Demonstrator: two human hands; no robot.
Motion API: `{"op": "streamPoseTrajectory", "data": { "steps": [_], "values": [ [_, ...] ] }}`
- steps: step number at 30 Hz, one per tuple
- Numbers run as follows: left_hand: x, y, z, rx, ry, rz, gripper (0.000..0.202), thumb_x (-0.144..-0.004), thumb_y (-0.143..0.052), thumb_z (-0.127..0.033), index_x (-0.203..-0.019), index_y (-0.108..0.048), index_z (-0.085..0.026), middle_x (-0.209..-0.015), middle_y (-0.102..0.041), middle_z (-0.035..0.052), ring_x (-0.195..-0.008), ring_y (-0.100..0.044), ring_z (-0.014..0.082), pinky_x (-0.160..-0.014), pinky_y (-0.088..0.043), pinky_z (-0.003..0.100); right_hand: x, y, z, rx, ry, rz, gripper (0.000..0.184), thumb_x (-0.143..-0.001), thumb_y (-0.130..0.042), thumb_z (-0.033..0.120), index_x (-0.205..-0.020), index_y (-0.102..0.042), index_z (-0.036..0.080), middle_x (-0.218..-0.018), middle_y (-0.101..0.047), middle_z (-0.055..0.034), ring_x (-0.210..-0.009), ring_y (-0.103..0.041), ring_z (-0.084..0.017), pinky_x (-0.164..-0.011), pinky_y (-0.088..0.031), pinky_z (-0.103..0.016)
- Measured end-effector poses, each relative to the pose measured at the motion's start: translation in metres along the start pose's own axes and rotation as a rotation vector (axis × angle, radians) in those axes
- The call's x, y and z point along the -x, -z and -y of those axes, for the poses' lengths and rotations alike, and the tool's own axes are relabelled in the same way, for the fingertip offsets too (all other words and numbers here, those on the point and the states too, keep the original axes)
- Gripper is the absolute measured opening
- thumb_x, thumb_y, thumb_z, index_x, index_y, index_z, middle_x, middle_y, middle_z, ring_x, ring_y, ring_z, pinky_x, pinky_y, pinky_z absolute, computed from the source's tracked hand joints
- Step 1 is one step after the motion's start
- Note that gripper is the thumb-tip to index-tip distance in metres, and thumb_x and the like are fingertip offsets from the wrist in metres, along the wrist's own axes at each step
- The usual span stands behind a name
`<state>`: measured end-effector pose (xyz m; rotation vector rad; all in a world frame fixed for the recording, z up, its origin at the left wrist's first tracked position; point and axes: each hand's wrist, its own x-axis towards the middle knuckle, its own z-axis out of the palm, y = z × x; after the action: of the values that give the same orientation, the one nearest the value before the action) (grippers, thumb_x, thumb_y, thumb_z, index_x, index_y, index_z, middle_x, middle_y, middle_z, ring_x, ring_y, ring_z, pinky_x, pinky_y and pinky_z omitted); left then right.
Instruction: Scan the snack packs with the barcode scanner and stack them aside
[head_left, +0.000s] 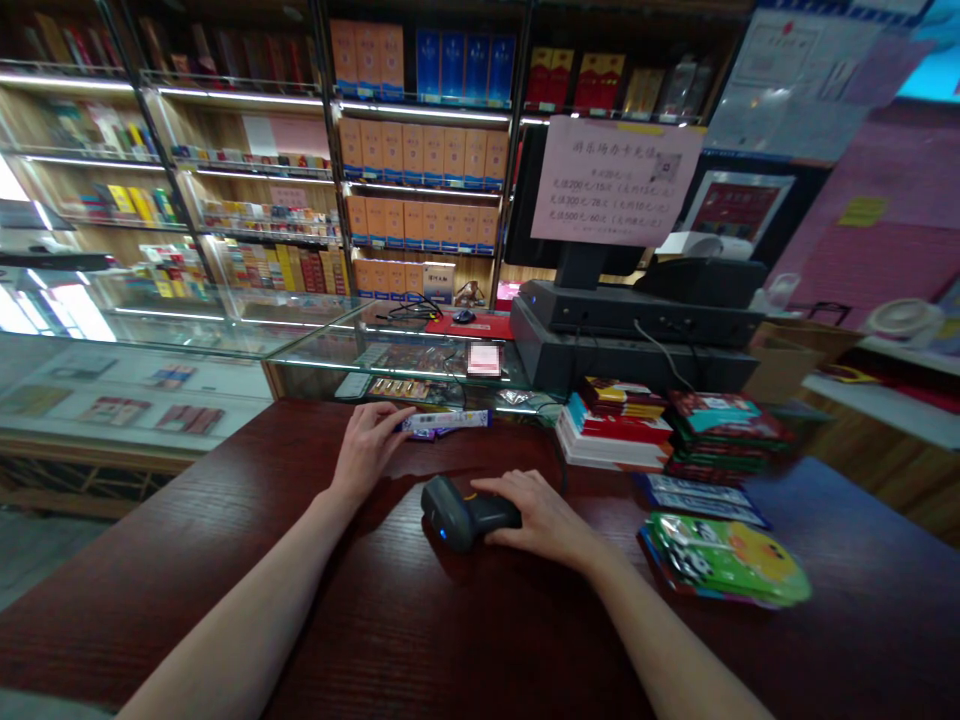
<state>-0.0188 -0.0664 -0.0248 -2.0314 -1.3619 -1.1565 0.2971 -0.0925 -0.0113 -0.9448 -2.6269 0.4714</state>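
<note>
The left hand [371, 440] pinches the left end of a slim packet [454, 421] near the far edge of a dark tabletop [420, 640], while the right hand [534, 512] wraps the handle of a barcode scanner [454, 512]; whether the scanner touches the wood is hard to tell. The step in hand appears to be handling the packet beside the scanner; the next move calls for a steady grip on both. Green packages [727, 560] lie at right, below a dark monitor [525, 200].
</note>
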Motion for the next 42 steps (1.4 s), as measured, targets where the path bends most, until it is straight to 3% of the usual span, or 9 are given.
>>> {"op": "streamPoseTrajectory", "data": {
  "steps": [8, 12, 17, 25, 29, 33, 37, 42],
  "values": [
    [-0.001, 0.001, -0.002, 0.029, 0.007, -0.008, 0.032, -0.093, -0.06, -0.029, -0.124, -0.067, -0.027, -0.104, -0.06, 0.0079, -0.097, -0.056, 0.0229, -0.09, -0.051, 0.041, -0.001, -0.005, -0.003, -0.015, -0.013, -0.002, 0.058, -0.084, -0.074, 0.045, -0.137, -0.055, 0.031, -0.119, -0.066, -0.0057, -0.109, -0.058, -0.025, -0.095, -0.038, -0.038],
    [-0.002, 0.003, -0.005, 0.022, -0.009, -0.028, 0.032, -0.093, -0.061, -0.029, -0.125, -0.066, -0.027, -0.105, -0.06, 0.0081, -0.098, -0.056, 0.0228, -0.092, -0.051, 0.041, -0.001, -0.003, -0.002, -0.028, -0.019, -0.006, 0.063, -0.08, -0.076, 0.051, -0.136, -0.056, 0.031, -0.119, -0.066, -0.0059, -0.11, -0.058, -0.026, -0.096, -0.038, -0.039],
    [-0.002, 0.003, -0.008, 0.006, -0.022, -0.054, 0.031, -0.093, -0.061, -0.029, -0.123, -0.067, -0.027, -0.122, -0.059, 0.0105, -0.115, -0.056, 0.026, -0.102, -0.048, 0.045, 0.001, 0.0, -0.004, -0.094, -0.023, -0.04, 0.055, -0.088, -0.067, 0.055, -0.136, -0.057, 0.029, -0.124, -0.065, -0.0069, -0.114, -0.057, -0.025, -0.099, -0.04, -0.04],
    [-0.005, 0.003, -0.011, -0.004, -0.135, -0.038, 0.033, -0.093, -0.062, -0.026, -0.126, -0.065, -0.026, -0.146, -0.052, 0.0111, -0.138, -0.044, 0.0284, -0.114, -0.04, 0.051, -0.005, -0.004, -0.017, -0.299, -0.195, -0.364, 0.036, -0.099, -0.048, 0.049, -0.121, -0.065, 0.027, -0.111, -0.072, -0.0055, -0.105, -0.064, -0.023, -0.097, -0.046, -0.04],
    [-0.007, 0.005, -0.018, -0.026, -0.179, -0.06, 0.032, -0.093, -0.062, -0.027, -0.124, -0.066, -0.029, -0.15, -0.048, 0.0098, -0.143, -0.04, 0.0295, -0.116, -0.035, 0.057, -0.009, -0.004, -0.023, -0.474, -0.313, -0.531, 0.039, -0.095, -0.049, 0.053, -0.115, -0.065, 0.024, -0.104, -0.074, -0.0059, -0.099, -0.067, -0.024, -0.092, -0.049, -0.039],
    [-0.007, 0.007, -0.024, -0.044, -0.186, -0.057, 0.034, -0.091, -0.064, -0.027, -0.125, -0.065, -0.034, -0.154, -0.045, 0.0071, -0.145, -0.037, 0.0304, -0.117, -0.031, 0.06, -0.011, -0.003, -0.027, -0.582, -0.386, -0.635, 0.049, -0.092, -0.05, 0.057, -0.123, -0.061, 0.02, -0.099, -0.075, -0.0075, -0.089, -0.068, -0.023, -0.089, -0.05, -0.04],
    [-0.007, 0.008, -0.028, -0.042, -0.2, -0.053, 0.038, -0.09, -0.067, -0.025, -0.126, -0.065, -0.036, -0.152, -0.046, 0.006, -0.143, -0.038, 0.0298, -0.117, -0.032, 0.06, -0.012, -0.003, -0.027, -0.638, -0.43, -0.611, 0.058, -0.091, -0.05, 0.061, -0.128, -0.062, 0.019, -0.091, -0.075, -0.007, -0.077, -0.066, -0.021, -0.079, -0.05, -0.037],
    [-0.008, 0.009, -0.034, -0.052, -0.225, -0.071, 0.033, -0.09, -0.067, -0.026, -0.12, -0.067, -0.037, -0.145, -0.051, 0.005, -0.138, -0.043, 0.0269, -0.117, -0.034, 0.056, -0.012, 0.0, -0.021, -0.71, -0.424, -0.524, 0.058, -0.091, -0.047, 0.063, -0.118, -0.068, 0.017, -0.081, -0.074, -0.0062, -0.069, -0.061, -0.019, -0.068, -0.047, -0.032]
  ]
}}
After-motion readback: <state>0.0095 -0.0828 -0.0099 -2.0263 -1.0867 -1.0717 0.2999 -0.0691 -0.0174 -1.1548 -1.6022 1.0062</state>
